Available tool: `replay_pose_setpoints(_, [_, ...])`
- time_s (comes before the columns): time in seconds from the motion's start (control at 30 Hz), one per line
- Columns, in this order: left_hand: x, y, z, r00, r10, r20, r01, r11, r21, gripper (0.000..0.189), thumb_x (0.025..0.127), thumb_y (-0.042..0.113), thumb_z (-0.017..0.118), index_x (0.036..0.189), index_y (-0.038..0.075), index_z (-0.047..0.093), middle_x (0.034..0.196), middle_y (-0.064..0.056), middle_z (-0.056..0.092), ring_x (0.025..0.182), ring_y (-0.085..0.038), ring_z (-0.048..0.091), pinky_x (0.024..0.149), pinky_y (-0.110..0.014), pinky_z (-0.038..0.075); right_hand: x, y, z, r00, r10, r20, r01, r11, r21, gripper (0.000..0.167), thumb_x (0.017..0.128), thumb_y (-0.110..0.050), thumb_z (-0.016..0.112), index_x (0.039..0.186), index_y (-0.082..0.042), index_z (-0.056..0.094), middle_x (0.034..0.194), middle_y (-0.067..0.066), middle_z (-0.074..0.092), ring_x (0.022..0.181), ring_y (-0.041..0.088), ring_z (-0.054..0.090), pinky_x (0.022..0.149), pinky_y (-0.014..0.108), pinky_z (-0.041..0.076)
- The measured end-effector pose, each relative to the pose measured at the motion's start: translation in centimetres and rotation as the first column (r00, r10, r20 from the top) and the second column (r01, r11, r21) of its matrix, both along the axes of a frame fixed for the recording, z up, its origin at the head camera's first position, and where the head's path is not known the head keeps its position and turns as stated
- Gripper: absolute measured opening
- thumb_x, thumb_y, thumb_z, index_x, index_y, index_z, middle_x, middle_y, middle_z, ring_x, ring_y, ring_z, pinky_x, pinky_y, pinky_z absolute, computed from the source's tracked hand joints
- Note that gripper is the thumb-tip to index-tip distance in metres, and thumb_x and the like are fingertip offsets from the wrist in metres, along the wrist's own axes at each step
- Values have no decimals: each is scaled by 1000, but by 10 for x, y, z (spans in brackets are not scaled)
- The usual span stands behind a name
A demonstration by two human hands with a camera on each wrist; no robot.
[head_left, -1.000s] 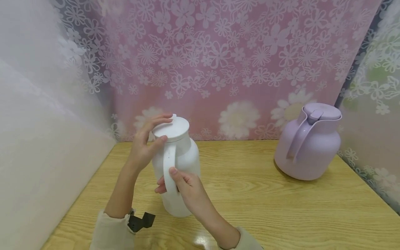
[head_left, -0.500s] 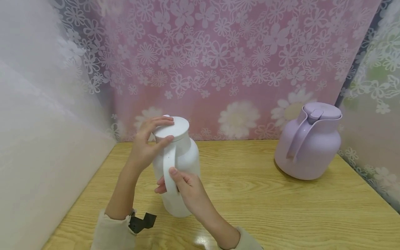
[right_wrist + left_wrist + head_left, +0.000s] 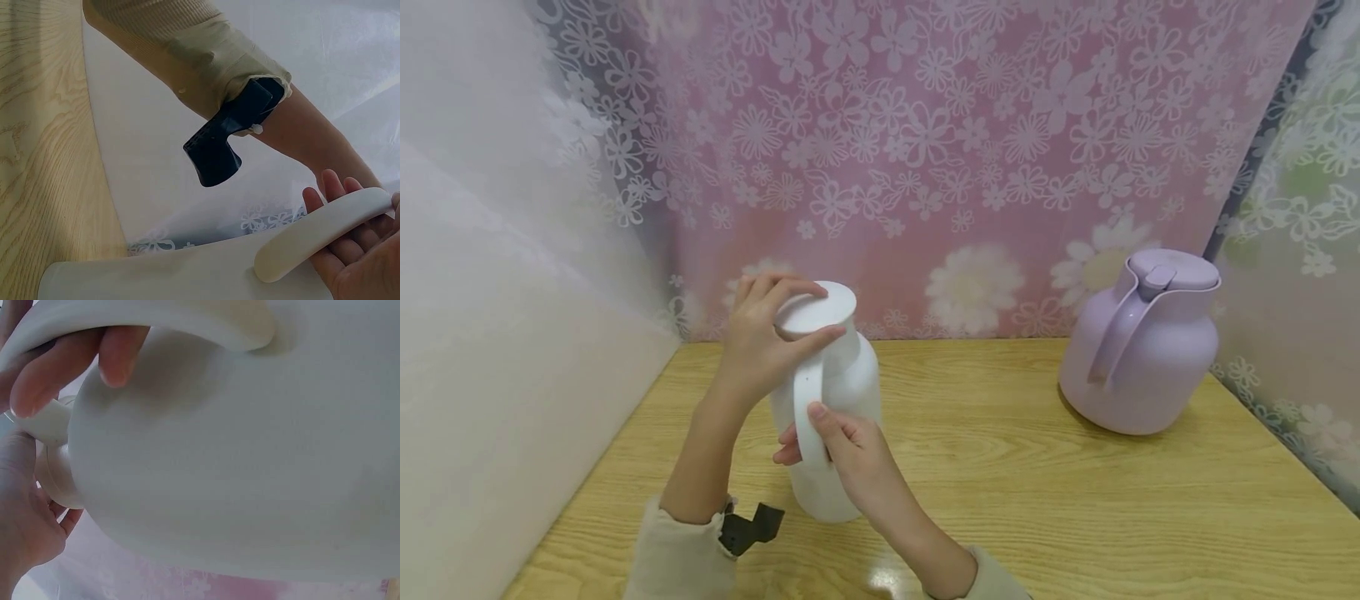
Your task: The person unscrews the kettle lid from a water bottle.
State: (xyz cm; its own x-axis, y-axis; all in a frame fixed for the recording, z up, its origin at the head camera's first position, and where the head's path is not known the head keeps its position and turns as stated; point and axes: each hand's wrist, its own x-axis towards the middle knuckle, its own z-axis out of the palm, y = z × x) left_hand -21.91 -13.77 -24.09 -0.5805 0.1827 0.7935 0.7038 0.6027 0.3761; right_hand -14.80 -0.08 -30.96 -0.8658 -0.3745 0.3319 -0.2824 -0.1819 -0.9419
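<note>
A white thermos jug (image 3: 859,387) stands on the wooden table, left of the middle in the head view. My left hand (image 3: 752,337) grips its round white lid (image 3: 822,310) from the left, with the thumb along the near rim and the fingers over the far side. The right hand (image 3: 859,467) holds the jug's curved handle (image 3: 807,400), thumb on the outside and fingers through the loop. In the left wrist view the jug body (image 3: 237,462) fills most of the picture, with the left hand (image 3: 28,512) at the neck. The right wrist view shows the handle (image 3: 322,234) in the right palm.
A lilac thermos jug (image 3: 1138,358) with its lid on stands at the back right of the table (image 3: 1000,500). Pink flowered cloth (image 3: 962,167) hangs behind, and a pale wall (image 3: 512,292) rises at the left. A black wrist mount (image 3: 222,137) sits at the left cuff.
My left hand has turned around the lid, its thumb sliding right along the near rim. The lid's small tab has shifted left and is now hidden. The right hand keeps its grip.
</note>
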Motion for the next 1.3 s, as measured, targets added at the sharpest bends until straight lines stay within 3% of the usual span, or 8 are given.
replay_pose_setpoints(0.07, [-1,-1,-1,1000,-15,0,15,1000,-5,41,67,32,83,100,16,66,108,1,54,103,-18,38,83,-43,33,0,0,-1,1000,-2,2,2,1000,0,50,100,-35,36,90,4,66,80,14,68,80,22,66,84,31,45])
replay_pose_setpoints(0.2, [-1,-8,-7,988,-153,2,152,987,59,35,74,23,75,105,11,63,119,-3,51,112,-19,37,89,-46,31,0,-1,-3,1000,7,11,-7,1000,-10,49,100,-35,37,90,3,67,79,12,68,80,22,66,85,32,45])
replay_pose_setpoints(0.37, [1,-17,-13,939,-340,-45,343,934,99,32,78,9,59,109,0,59,124,-15,52,118,-28,41,96,-46,28,1,-2,-3,1000,11,20,-11,1000,-7,49,99,-36,37,89,2,67,79,11,68,79,22,66,84,32,46])
replay_pose_setpoints(0.53, [13,-14,-3,903,-424,-71,428,902,59,31,81,4,52,106,-12,54,116,-29,52,114,-40,44,98,-42,30,1,-1,-2,1000,-1,7,1,1000,3,48,100,-34,37,90,3,67,80,12,68,79,21,66,84,32,46])
replay_pose_setpoints(0.7, [14,-13,1,900,-428,-79,433,899,68,30,83,6,52,106,-13,54,115,-30,52,114,-39,44,99,-41,30,1,0,0,1000,-10,12,10,1000,-2,48,100,-34,37,91,4,66,81,14,68,80,22,66,84,32,46])
replay_pose_setpoints(0.83, [5,-16,-7,917,-392,-76,398,914,75,29,80,4,58,107,-6,59,117,-20,56,116,-32,44,99,-42,29,1,0,1,1000,-5,21,5,1000,-15,49,99,-34,37,91,5,66,81,16,68,80,23,66,83,32,46])
replay_pose_setpoints(1.17, [-1,-12,-11,973,-200,-118,205,978,29,36,71,8,78,104,8,66,109,-5,58,109,-22,46,90,-39,36,1,1,-1,1000,-9,-1,9,1000,-2,48,99,-34,37,89,2,67,79,12,68,79,22,67,82,32,47])
replay_pose_setpoints(1.3, [-1,-8,-8,976,-106,-188,102,994,-30,37,68,18,81,101,10,67,100,-5,58,98,-24,47,79,-36,38,1,1,0,1000,-8,-6,8,1000,3,49,100,-34,36,90,3,67,80,13,68,79,22,66,82,32,47])
